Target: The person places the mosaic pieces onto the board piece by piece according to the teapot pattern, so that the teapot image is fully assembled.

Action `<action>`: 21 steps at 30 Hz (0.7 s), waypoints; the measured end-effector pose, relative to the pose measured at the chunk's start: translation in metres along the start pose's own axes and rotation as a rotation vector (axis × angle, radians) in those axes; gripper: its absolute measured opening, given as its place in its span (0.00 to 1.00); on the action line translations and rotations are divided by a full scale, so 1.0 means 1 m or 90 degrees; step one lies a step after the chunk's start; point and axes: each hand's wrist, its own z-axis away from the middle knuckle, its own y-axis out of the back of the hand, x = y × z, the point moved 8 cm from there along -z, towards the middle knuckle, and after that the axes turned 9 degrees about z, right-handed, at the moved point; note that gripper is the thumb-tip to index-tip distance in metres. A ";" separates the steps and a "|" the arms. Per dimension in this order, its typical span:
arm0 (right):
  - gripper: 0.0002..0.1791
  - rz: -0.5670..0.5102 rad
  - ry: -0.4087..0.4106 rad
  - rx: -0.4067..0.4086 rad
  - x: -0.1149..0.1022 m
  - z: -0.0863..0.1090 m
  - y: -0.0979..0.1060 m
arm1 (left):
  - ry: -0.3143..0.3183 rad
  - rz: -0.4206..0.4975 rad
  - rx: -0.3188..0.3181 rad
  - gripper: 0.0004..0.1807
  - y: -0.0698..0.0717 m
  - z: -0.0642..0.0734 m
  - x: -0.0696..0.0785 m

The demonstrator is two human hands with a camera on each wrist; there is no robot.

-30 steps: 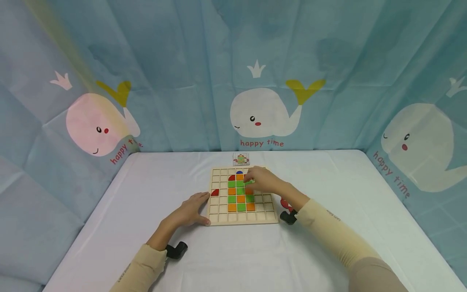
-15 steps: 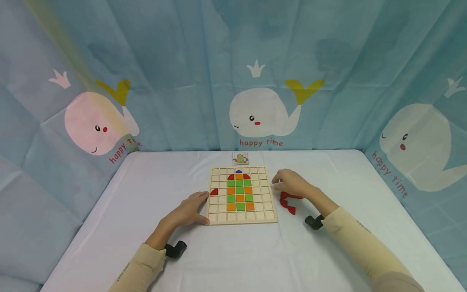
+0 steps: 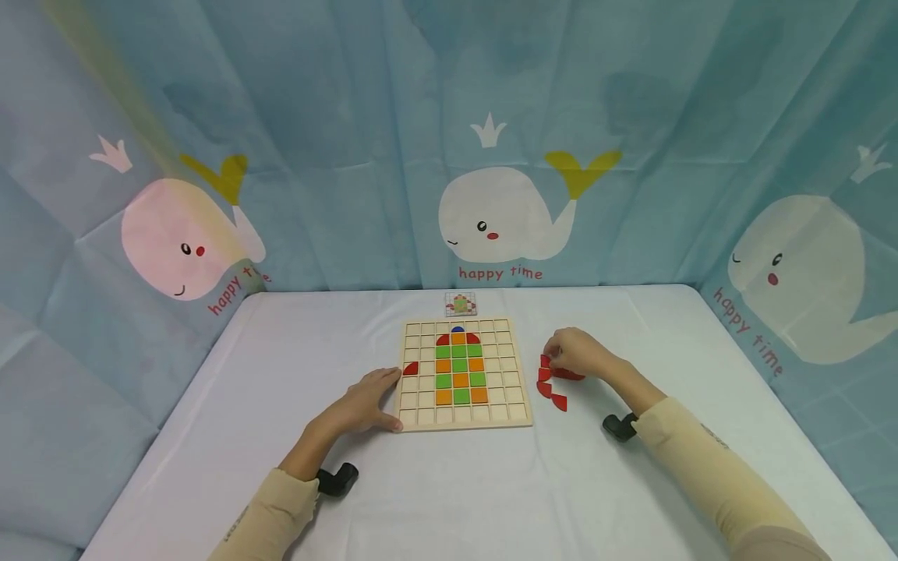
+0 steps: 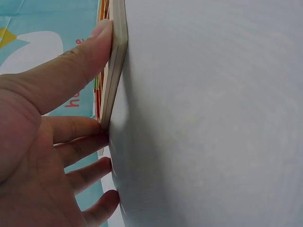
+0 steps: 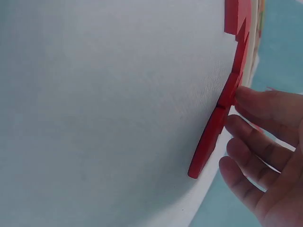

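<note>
In the head view, a wooden grid board [image 3: 419, 421] lies on the table, with green and orange square tiles in a central block. Red quarter-circle pieces and a blue half-round piece [image 3: 457, 329] top that block. One more red quarter-circle [image 3: 411, 368] sits at the board's left edge. My left hand [image 3: 365, 399] steadies the board's left side, thumb and fingers spread against its edge [image 4: 116, 71]. To the right of the board, my right hand [image 3: 578, 351] reaches over several red pieces [image 3: 544, 388], and its thumb and fingertips [image 5: 246, 97] are right at them.
A small picture card [image 3: 460, 305] lies behind the board. White cloth covers the table [image 3: 435, 499], and a blue curtain [image 3: 351, 195] with whale prints hangs around its back and sides.
My right hand has moved off the board's upper part to the red pieces on the right, bringing a red quarter-circle at the block's top right into sight. My left hand stays put.
</note>
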 end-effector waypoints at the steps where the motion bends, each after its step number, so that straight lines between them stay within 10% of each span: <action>1: 0.13 -0.005 -0.007 -0.003 0.001 -0.001 0.000 | -0.004 -0.001 0.000 0.55 0.000 0.000 0.000; 21: 0.14 0.038 0.007 -0.015 -0.011 -0.012 -0.001 | -0.003 0.000 0.003 0.55 0.000 0.001 0.000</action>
